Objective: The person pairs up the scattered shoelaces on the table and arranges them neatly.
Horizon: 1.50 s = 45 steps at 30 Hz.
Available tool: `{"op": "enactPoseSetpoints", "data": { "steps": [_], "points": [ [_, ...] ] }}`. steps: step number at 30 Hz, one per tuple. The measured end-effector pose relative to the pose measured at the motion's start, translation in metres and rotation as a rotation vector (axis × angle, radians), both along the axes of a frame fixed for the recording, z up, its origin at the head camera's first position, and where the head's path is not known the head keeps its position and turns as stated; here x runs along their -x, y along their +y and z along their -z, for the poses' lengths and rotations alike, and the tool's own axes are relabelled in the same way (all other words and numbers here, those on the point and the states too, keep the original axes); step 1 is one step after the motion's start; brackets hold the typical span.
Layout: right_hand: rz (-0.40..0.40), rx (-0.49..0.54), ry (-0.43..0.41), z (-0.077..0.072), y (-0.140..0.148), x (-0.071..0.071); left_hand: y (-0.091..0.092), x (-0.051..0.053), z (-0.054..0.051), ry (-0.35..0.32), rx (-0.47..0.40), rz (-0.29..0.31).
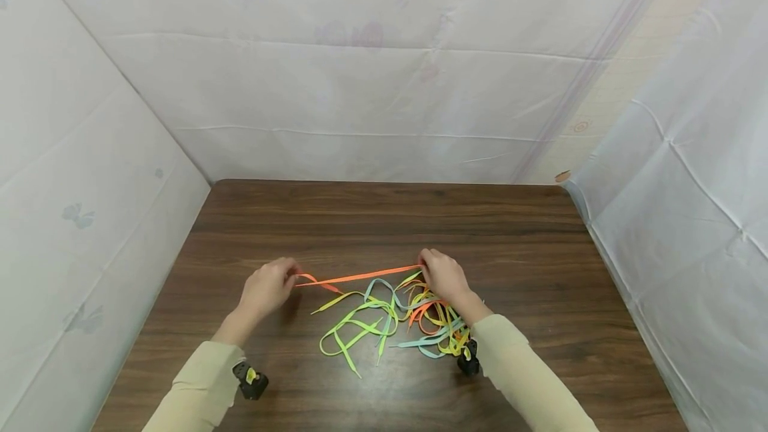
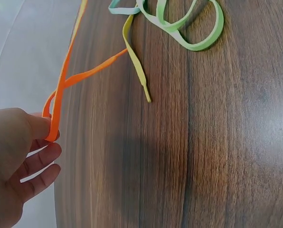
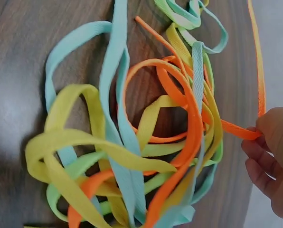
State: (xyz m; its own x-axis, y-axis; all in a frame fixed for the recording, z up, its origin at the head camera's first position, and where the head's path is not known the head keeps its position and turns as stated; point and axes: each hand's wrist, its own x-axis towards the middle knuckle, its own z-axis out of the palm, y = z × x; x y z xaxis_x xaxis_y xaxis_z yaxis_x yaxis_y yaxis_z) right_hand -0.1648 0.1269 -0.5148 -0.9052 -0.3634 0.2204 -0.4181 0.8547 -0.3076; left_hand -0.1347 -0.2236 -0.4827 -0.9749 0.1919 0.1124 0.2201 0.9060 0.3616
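Two pale sleeves (image 1: pixel 198 382) lay nearest, one black wrist device (image 1: pixel 251 381) at each cuff. Beyond them, two hands held one orange lace (image 1: pixel 360 277) stretched above the single brown table (image 1: pixel 372 219). The left hand (image 1: pixel 267 287) pinched it between thumb and finger, one tail trailing toward a yellow tip; the right hand (image 1: pixel 445 277) pinched it likewise, the orange running on toward one tangle beside that hand. Four colours showed in the laces on the table: yellow (image 3: pixel 99 145), light blue (image 3: pixel 114 57), lime green (image 2: pixel 198 46) and more orange (image 3: pixel 197 118). Overlaps hid how many there were of each.
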Motion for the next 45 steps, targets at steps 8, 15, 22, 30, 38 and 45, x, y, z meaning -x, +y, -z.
{"op": "enactPoseSetpoints", "data": {
  "steps": [8,15,22,30,38,45],
  "points": [
    [-0.029,-0.004,0.019,-0.008,0.006,0.003,-0.003,0.0,-0.001,-0.012,-0.021,-0.015],
    [-0.036,-0.051,0.057,-0.012,0.016,0.006,-0.007,0.001,-0.004,0.027,-0.024,-0.023],
    [-0.063,-0.064,0.143,-0.015,0.024,0.009,-0.01,0.003,-0.006,0.042,-0.037,-0.052],
    [-0.046,-0.076,0.141,-0.016,0.034,0.011,-0.018,0.005,-0.008,0.06,-0.055,-0.094],
    [-0.046,-0.045,0.147,-0.021,0.046,0.012,-0.03,0.006,-0.004,0.064,-0.048,-0.123],
    [-0.023,-0.055,0.138,-0.023,0.056,0.013,-0.035,0.007,0.0,0.06,-0.046,-0.133]
  ]
}}
